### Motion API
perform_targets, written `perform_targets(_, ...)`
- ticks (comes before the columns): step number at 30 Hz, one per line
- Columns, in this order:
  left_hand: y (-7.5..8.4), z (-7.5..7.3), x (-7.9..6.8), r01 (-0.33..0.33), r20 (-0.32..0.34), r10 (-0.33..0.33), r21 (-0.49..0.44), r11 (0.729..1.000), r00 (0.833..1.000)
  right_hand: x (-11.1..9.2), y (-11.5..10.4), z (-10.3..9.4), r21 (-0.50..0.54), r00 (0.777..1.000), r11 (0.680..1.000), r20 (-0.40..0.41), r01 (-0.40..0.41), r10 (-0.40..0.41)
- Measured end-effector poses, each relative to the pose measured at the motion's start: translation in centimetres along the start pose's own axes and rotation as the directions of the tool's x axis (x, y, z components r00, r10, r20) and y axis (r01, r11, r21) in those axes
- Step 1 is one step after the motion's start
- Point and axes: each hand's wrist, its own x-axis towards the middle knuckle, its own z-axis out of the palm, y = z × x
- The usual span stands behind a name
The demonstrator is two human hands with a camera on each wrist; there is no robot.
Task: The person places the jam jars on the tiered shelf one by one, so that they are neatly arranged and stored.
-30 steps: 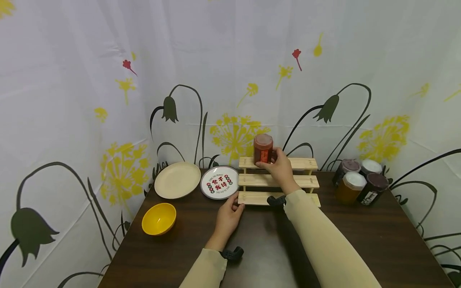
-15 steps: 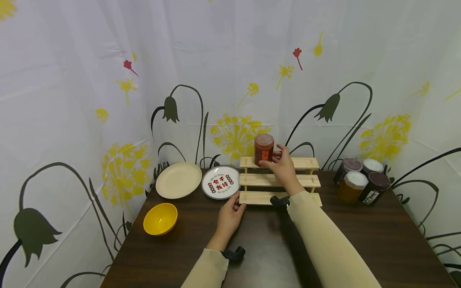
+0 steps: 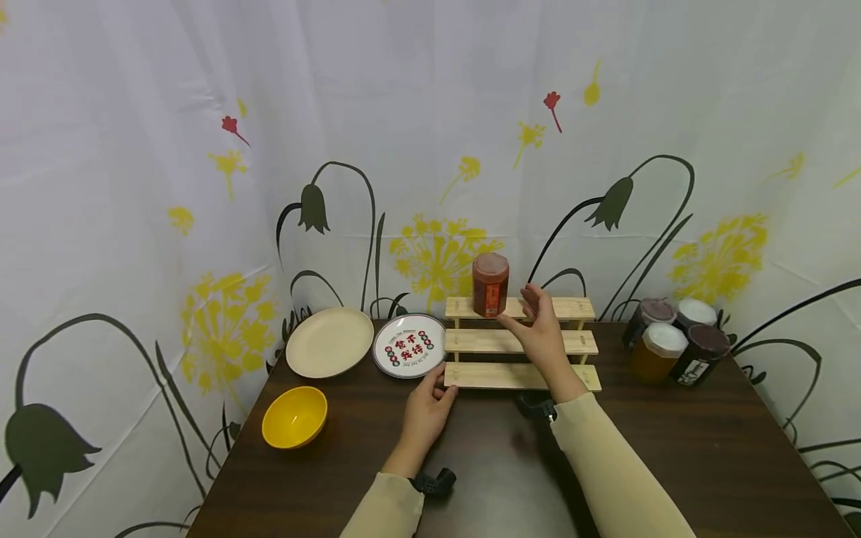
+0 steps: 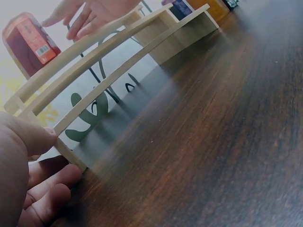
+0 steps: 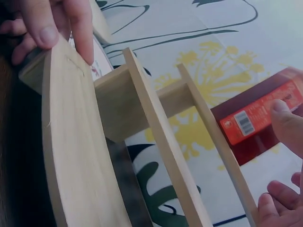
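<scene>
Red jar: The red jar (image 3: 490, 288) stands upright, lid up, on the top step of the wooden stand (image 3: 498, 376), close to that step's left end.
Stand: It sits around the middle of the table's (image 3: 713, 448) back edge, its three steps rising toward that edge.
Right hand: My right hand (image 3: 538, 332) grips nothing; the fingers are spread, the thumb reaching toward the jar's lower right side. Whether its tip grazes the jar I can't tell.
Left hand: My left hand (image 3: 427, 407) pinches the left end of the lowest step between thumb and fingers.
Jar from my fingers: It lies just left of my right fingers and slightly toward the back edge. Its long axis is vertical, so my hand faces its side, not its lid.
Nearer hand: The right, clearly; my left is lower, nearer the table's front edge.
Back right corner: Four jars (image 3: 662, 340) are clustered near it.
Back left corner: A cream plate (image 3: 329, 342) is near it, the printed plate (image 3: 409, 346) between that and the stand.
Left edge: A yellow bowl (image 3: 296, 417) stands near it.
</scene>
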Motion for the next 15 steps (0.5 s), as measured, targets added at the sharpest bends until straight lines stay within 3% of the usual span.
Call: perform_targets(15, -0.1, 0.1, 0.0, 0.003, -0.002, -0.003, -0.007, 1.000, 1.000, -2.8, -0.4, -3.7, -0.100, 0.996, 0.995, -0.087, 0.008, -0.016)
